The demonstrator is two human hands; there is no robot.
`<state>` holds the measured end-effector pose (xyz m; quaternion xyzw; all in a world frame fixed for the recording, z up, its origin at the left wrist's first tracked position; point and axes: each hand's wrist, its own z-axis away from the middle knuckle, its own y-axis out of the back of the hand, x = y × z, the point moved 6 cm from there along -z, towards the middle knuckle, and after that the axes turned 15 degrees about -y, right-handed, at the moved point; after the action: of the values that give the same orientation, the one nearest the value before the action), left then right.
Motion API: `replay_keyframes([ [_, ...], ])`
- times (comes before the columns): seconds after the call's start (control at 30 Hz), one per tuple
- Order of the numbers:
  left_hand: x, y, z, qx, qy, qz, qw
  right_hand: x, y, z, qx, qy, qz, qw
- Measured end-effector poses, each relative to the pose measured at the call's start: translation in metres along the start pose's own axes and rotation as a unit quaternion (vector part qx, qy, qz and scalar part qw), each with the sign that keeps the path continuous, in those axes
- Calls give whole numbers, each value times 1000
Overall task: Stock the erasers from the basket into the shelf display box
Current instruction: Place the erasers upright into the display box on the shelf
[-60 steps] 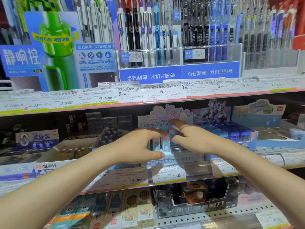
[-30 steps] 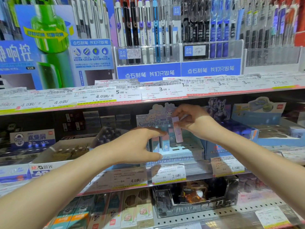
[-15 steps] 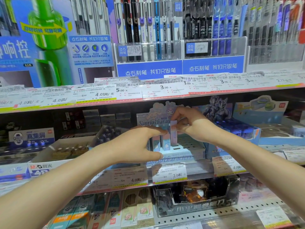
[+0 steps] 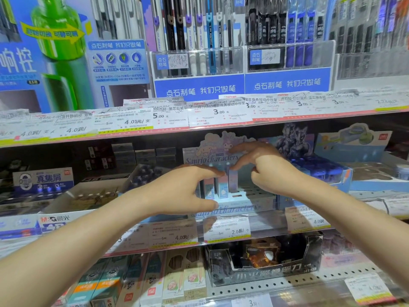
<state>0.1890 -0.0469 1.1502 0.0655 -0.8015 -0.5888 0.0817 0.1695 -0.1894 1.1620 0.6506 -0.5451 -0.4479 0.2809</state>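
The pastel Sanrio display box [image 4: 234, 209] stands on the middle shelf, with its cartoon header card [image 4: 210, 149] behind. Several slim erasers [image 4: 222, 186] stand upright in its left slots, and a pink-purple eraser [image 4: 233, 181] is the rightmost of them. My left hand [image 4: 181, 189] reaches in from the left: straight fingers rest on the eraser tops and the thumb lies along the box's front edge. My right hand [image 4: 265, 168] hovers just right of the row, fingers spread and holding nothing, index tip at the top of the pink-purple eraser. The basket is out of view.
A blue display box [image 4: 318, 173] stands right of the Sanrio box and a white tray [image 4: 73, 196] left of it. Price tags [image 4: 225, 229] line the shelf edge. Pen racks [image 4: 199, 41] fill the shelf above. A black box [image 4: 265, 271] and packs sit below.
My right hand lowered the pink-purple eraser into a slot beside the others, then let go and spread its fingers. My left hand stayed on the eraser tops.
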Motion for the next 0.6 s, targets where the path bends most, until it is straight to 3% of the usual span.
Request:
replay_keyframes([
  [0.2,-3,-1,0,17,5,-2,1000,7,-2,5,-47,-10,-71,996],
  [0.43,16,9,2,194,-9,-80,978,18,11,35,14,21,-221,975],
  [0.6,49,-1,6,231,-3,-57,971,28,9,65,-8,41,-308,951],
])
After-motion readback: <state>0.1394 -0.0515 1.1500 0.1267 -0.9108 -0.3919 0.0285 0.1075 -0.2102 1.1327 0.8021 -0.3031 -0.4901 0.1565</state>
